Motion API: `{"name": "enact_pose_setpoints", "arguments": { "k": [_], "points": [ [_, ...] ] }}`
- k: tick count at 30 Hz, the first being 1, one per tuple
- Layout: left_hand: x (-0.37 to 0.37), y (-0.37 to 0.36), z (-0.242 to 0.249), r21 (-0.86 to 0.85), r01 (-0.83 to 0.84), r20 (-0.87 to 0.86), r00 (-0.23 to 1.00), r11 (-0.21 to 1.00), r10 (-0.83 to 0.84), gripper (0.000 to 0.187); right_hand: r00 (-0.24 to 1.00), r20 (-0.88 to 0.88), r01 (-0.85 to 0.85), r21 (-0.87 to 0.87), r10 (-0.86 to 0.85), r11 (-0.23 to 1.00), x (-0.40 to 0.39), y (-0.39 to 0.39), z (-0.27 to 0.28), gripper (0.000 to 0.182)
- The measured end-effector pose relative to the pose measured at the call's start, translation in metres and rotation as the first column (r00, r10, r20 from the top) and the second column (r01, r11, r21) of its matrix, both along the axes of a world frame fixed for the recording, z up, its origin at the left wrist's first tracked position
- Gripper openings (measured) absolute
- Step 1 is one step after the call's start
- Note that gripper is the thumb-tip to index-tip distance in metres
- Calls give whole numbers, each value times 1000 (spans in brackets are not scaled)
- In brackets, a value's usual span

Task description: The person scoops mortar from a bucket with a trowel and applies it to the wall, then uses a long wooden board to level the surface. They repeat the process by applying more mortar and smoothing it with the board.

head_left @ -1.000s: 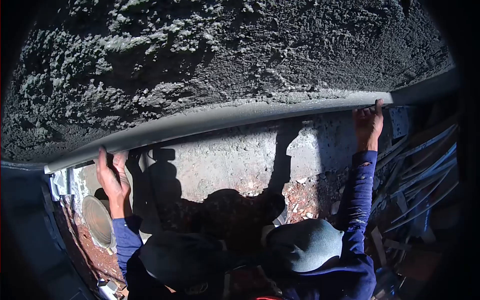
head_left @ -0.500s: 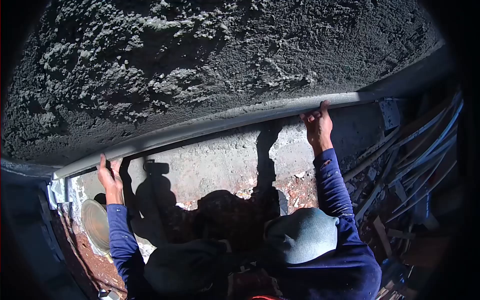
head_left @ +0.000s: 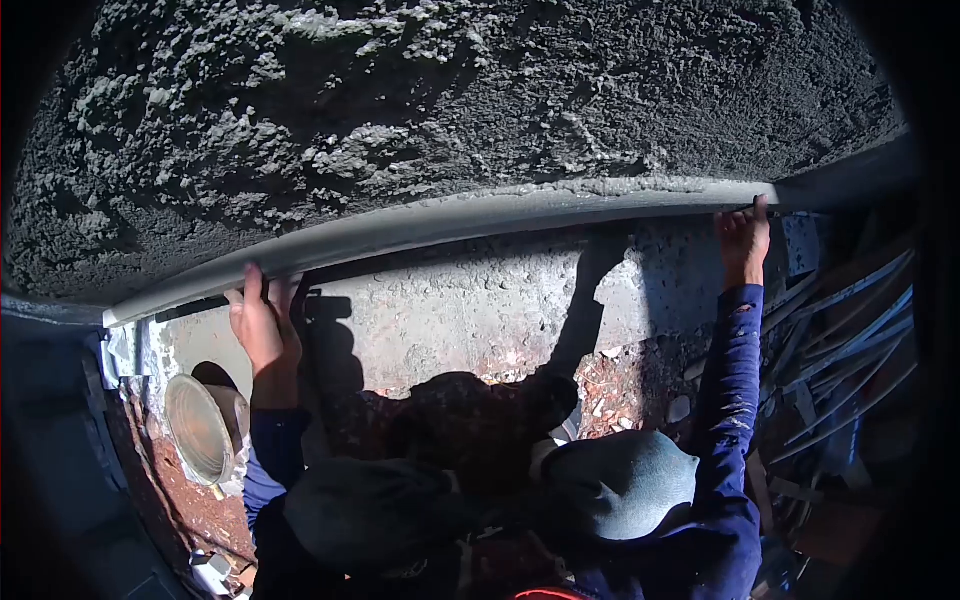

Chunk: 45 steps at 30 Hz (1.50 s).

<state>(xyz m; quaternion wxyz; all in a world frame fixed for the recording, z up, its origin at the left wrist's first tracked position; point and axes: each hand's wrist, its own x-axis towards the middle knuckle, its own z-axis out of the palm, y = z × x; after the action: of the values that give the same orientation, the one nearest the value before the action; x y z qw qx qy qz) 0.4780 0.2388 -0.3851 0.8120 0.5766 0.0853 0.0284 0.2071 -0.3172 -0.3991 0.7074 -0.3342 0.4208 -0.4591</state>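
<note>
A long, pale straightedge (head_left: 450, 225) lies across the rough, wet grey mortar (head_left: 400, 150), along its lower edge. It looks bowed through the lens. My left hand (head_left: 265, 335) grips its lower side left of the middle, thumb up on its face. Close to the right end, my right hand (head_left: 745, 245) is closed round the same bar, thumb on the front and fingers underneath. Some mortar sits along the bar's upper edge on the right. The fingertips behind the bar are partly hidden.
Below the bar runs a rough concrete strip (head_left: 450, 315) with my shadow on it. A round pan (head_left: 200, 428) leans at the lower left. Bent strips (head_left: 850, 340) and rubble crowd the right side. My knees (head_left: 625, 485) are bent close beneath.
Both hands are farther right along the straightedge, and the left has also come closer to the camera. The bar's right part sits slightly higher in view. The view has shifted a little.
</note>
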Motion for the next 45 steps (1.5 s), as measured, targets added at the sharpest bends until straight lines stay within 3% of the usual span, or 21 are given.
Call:
{"name": "enact_pose_setpoints", "arguments": {
  "k": [1,2,4,7,8,10,12,14,17,20,22,24,26,28,30,32,35,38,40,42,45],
  "points": [
    [-10,-12,4,-42,78,-128,988,996,-83,31,999,41,10,-5,-10,1000,-7,-21,3,54],
    [-17,-24,-3,-37,71,-134,988,997,-75,31,1000,3,17,-44,-16,999,-16,-41,2,61],
    [-26,-36,-23,-181,202,124,975,963,-182,29,999,-31,11,-50,-13,999,-22,-53,2,61],
    [-17,-18,-30,-230,240,63,971,943,-232,29,998,-61,-14,-100,8,995,-12,-24,-7,58],
    [-12,-9,-33,-237,242,60,970,941,-234,29,995,-101,15,-84,-23,996,-1,-4,-9,49],
    [7,9,-39,-60,130,-131,982,990,-137,26,999,-46,-7,-63,4,998,2,2,-46,44],
    [31,41,-59,19,-42,-201,979,999,45,27,999,-31,-36,-28,36,999,21,48,-53,44],
    [45,69,-58,-124,30,-178,983,992,-52,27,997,36,-67,22,66,997,38,83,-66,45],
    [91,155,-90,0,-26,-187,982,1000,25,38,981,78,-181,62,176,982,64,146,-71,42],
    [121,202,-90,90,-110,-255,958,990,129,40,963,91,-265,142,254,954,81,189,-68,38],
    [117,197,-75,48,-70,-231,970,996,80,40,952,121,-296,122,282,947,82,192,-64,39],
    [110,188,-73,85,-124,-206,969,989,139,42,960,107,-271,111,259,956,75,178,-54,39],
    [81,138,-44,6,-104,-173,979,995,104,38,962,104,-255,29,251,966,56,141,-48,40],
    [54,95,-33,-29,11,-103,995,1000,-14,39,988,4,-153,6,153,988,38,98,-21,40],
    [18,27,-8,-85,81,-92,992,993,-89,34,998,-3,-64,7,64,998,-2,5,-41,46],
    [-7,-18,-11,-170,226,12,974,959,-227,30,999,-34,34,-36,-35,999,-8,-16,0,53],
    [-28,-43,-24,-257,263,54,965,930,-258,46,995,-88,35,-76,-41,996,-36,-81,-10,50],
    [-29,-49,-4,-235,282,33,959,930,-283,44,995,-89,23,-108,-32,994,-30,-69,-10,48],
    [-16,-26,2,-255,256,69,967,933,-247,28,997,-77,-5,-165,-7,986,-16,-42,-13,48],
    [19,26,-9,-121,48,-121,991,992,-63,28,999,-19,-46,-160,44,986,6,8,-18,48],
    [51,85,7,-122,82,-85,992,989,-93,31,997,33,-64,-51,65,997,45,94,-14,48]
  ]
}}
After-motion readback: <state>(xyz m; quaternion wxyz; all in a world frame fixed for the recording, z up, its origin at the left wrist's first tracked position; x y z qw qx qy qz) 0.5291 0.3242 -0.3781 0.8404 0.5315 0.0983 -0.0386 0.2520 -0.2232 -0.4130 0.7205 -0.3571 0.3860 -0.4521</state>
